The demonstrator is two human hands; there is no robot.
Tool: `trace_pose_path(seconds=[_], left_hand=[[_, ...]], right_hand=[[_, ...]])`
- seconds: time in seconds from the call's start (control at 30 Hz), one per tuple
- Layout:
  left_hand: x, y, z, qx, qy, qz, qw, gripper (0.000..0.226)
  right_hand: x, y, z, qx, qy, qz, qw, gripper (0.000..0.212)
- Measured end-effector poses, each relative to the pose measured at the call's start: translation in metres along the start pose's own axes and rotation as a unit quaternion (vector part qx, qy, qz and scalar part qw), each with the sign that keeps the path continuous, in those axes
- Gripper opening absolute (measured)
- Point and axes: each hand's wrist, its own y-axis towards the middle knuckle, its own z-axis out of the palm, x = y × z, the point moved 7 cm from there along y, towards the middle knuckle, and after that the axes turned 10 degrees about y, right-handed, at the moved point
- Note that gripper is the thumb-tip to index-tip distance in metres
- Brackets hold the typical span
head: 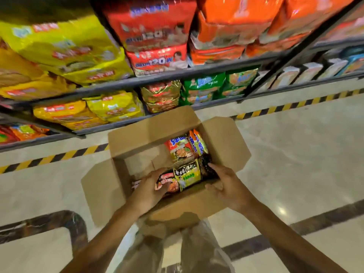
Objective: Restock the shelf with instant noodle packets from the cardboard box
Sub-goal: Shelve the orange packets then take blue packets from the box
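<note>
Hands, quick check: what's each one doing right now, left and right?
Left hand: fingers curled on the red-and-black noodle packet inside the cardboard box.
Right hand: grips the black noodle packet beside it.

Dim, warm indoor light, glare on the glossy floor (pixel 281 210), motion blur on the shelf packs (pixel 59 46), wide-angle bending at edges.

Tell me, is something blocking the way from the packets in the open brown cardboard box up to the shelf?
Nothing visible blocks it. The open brown cardboard box has its flaps folded outward, both hands hold the black-and-yellow noodle packets, and only open air lies between them and the dark metal shelf.
</note>
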Motion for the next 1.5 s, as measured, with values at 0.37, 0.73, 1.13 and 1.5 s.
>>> trace_pose_path(seconds=[0.37,0.73,1.13,1.5], left_hand=[[0.102,0.236,0.157,0.029,-0.002,-0.086,0.996,0.055],[0.178,0.374,0.221,-0.048,-0.232,-0.278,0.931,0.092],[0.158,0.396,0.243,-0.117,-0.327,-0.297,0.89,0.051],[0.158,0.326,0.21,-0.15,-0.306,-0.268,0.901,0.043]], right_hand=[[-0.189,0.162,0.06,0.013,0.031,0.009,0.999,0.071],[-0.276,0.235,0.131,0.029,0.063,0.013,0.998,0.065],[-0.287,0.236,0.149,0.036,0.037,0.006,0.999,0.056],[-0.266,0.248,0.141,-0.002,0.138,0.039,0.99,0.068]])
